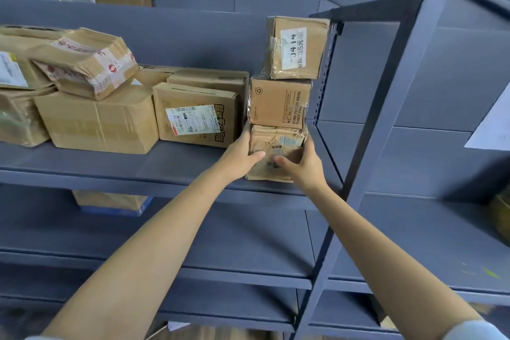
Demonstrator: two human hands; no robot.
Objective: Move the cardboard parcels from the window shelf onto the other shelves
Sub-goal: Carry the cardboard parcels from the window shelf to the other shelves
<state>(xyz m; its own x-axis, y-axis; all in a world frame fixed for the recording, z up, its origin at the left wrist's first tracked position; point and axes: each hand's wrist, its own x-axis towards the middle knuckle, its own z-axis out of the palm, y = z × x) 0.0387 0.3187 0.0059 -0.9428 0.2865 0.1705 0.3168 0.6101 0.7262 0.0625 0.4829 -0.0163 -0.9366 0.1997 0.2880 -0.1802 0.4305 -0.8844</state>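
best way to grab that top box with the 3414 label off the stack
Take the top box by its two side faces, one hand on each, coming from the front. It stands on its narrow end on the middle box, close to the shelf post on its right, so that side is probably tight. Lift straight up; both hands now hold the bottom box.

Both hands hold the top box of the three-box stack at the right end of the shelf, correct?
Not quite. In the head view the left hand and right hand hold the bottom box of that three-box stack at the shelf's right end.
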